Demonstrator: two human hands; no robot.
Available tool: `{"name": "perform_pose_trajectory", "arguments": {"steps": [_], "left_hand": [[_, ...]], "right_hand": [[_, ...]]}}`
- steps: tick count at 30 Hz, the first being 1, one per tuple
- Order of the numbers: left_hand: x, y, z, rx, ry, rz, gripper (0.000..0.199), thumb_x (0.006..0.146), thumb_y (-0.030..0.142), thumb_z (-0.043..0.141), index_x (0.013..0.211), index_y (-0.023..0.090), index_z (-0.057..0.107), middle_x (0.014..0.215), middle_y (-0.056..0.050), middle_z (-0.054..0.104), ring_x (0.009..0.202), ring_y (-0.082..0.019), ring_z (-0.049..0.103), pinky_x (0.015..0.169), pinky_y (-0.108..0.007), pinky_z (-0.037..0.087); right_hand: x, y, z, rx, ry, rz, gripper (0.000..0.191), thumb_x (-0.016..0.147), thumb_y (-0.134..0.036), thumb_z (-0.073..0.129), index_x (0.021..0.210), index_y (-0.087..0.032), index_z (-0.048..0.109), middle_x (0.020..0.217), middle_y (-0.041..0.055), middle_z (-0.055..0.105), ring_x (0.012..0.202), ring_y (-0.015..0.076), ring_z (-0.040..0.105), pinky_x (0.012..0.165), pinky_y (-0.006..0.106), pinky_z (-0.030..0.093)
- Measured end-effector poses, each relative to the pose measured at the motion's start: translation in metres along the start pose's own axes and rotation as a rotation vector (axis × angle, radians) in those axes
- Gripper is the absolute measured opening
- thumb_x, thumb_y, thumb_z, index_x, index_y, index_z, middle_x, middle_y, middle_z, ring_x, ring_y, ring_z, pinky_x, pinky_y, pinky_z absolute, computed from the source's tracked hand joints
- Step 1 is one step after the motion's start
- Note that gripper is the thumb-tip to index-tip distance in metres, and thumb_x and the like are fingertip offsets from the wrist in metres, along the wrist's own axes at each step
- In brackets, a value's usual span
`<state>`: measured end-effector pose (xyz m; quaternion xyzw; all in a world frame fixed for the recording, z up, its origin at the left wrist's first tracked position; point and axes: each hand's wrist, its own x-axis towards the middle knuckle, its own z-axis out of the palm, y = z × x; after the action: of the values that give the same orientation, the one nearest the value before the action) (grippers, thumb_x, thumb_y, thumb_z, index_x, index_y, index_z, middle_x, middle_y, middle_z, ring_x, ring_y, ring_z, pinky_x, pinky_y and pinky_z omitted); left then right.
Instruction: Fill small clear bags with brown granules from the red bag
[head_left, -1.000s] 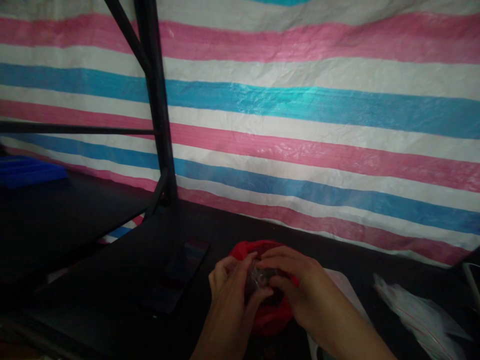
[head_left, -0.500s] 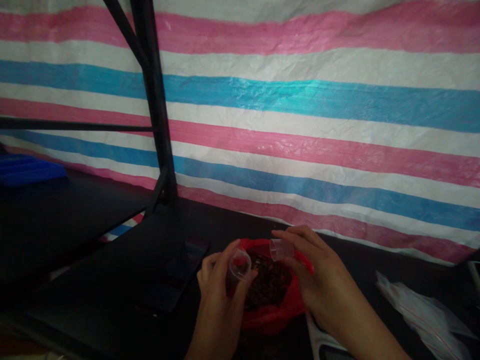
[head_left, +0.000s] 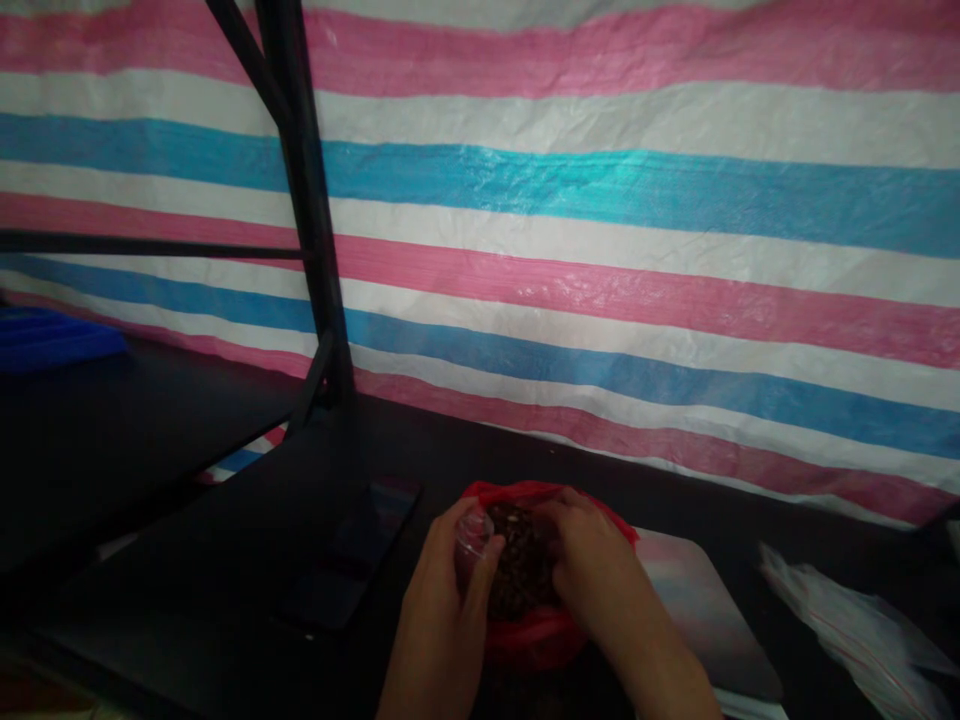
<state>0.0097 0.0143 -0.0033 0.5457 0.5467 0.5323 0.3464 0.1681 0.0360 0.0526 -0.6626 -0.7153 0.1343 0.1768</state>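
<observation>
A red bag [head_left: 536,645] stands open on the black table, with small dark brown pieces [head_left: 517,580] inside. At the bag's left side, my left hand [head_left: 446,590] is closed around a small clear plastic cup [head_left: 474,533], its round mouth facing up. My right hand [head_left: 592,560] reaches into the right part of the bag, fingers bent down at the brown pieces. Its fingertips are hidden, and whatever they hold cannot be made out.
A dark phone-like slab [head_left: 352,560] lies left of the bag. To the right are a silvery flat device [head_left: 697,600] and clear plastic bags [head_left: 855,630]. A black metal frame [head_left: 304,200] and blue tray [head_left: 56,340] stand left, before a striped sheet [head_left: 600,260].
My right hand has moved down and left into the bag, and the clear cup it held is no longer visible. More of the silvery device shows. My left hand still holds its cup.
</observation>
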Motion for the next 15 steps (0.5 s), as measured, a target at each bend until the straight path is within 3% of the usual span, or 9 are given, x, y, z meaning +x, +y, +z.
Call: {"name": "perform_pose_trajectory", "arguments": {"steps": [9,15], "left_hand": [[0.005,0.002,-0.002,-0.163,-0.007,-0.068,0.057,0.091,0.062,0.063,0.133,0.024,0.062,0.135,-0.012,0.071,0.123,-0.033,0.068,0.109,-0.054,0.053],[0.007,-0.004,-0.006,-0.087,0.087,-0.019,0.057,0.091,0.058,0.064,0.139,0.027,0.058,0.139,-0.011,0.068,0.127,-0.034,0.066,0.109,-0.057,0.052]], "right_hand": [[0.006,0.004,0.022,0.331,-0.009,-0.034,0.052,0.079,0.004,0.057,0.12,-0.019,0.079,0.126,0.0088,0.078,0.124,0.0275,0.069,0.111,0.04,0.049],[0.008,0.012,0.01,0.583,-0.061,-0.052,0.04,0.084,-0.004,0.061,0.119,-0.018,0.074,0.122,0.0081,0.08,0.115,0.0212,0.075,0.106,0.035,0.054]]}}
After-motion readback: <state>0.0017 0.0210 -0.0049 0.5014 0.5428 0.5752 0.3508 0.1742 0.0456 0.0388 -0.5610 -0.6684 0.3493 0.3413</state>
